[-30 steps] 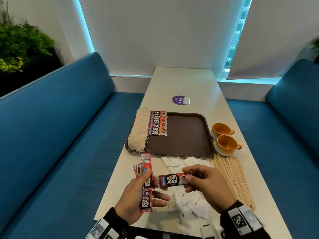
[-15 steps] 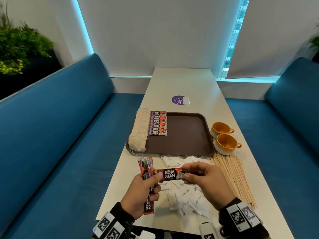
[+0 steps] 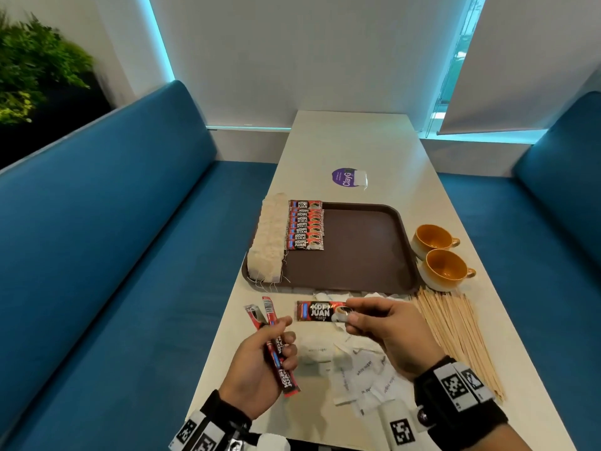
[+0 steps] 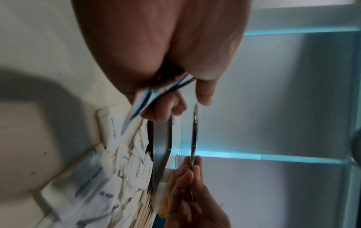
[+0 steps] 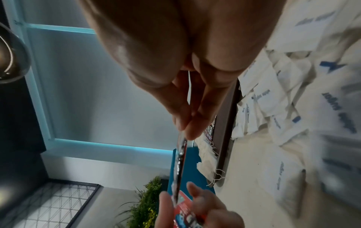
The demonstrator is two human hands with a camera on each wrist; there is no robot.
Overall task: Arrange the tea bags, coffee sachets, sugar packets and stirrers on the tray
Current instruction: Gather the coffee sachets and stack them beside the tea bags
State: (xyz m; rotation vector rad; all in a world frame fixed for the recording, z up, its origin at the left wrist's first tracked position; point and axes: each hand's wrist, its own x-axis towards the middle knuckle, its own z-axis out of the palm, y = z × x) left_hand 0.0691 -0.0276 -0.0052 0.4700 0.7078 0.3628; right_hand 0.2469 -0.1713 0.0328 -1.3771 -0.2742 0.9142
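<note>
A brown tray (image 3: 357,255) lies mid-table with a row of tea bags (image 3: 268,237) along its left edge and a column of red coffee sachets (image 3: 305,224) beside them. My left hand (image 3: 260,359) grips a small bunch of coffee sachets (image 3: 274,346), upright, above the table's near left edge. My right hand (image 3: 387,327) pinches one coffee sachet (image 3: 320,311) by its right end, held flat in front of the tray; the same sachet (image 5: 180,155) shows edge-on in the right wrist view. White sugar packets (image 3: 361,369) lie scattered under my hands. Wooden stirrers (image 3: 455,333) lie at the right.
Two orange cups (image 3: 439,255) stand right of the tray. A purple sticker (image 3: 344,177) lies beyond it. Blue benches (image 3: 97,255) flank the narrow table, with a wall and window blinds at the far end.
The right hand has pulled one sachet away from the bunch in the left hand and lifted it toward the tray. The left hand has lowered slightly with its bunch.
</note>
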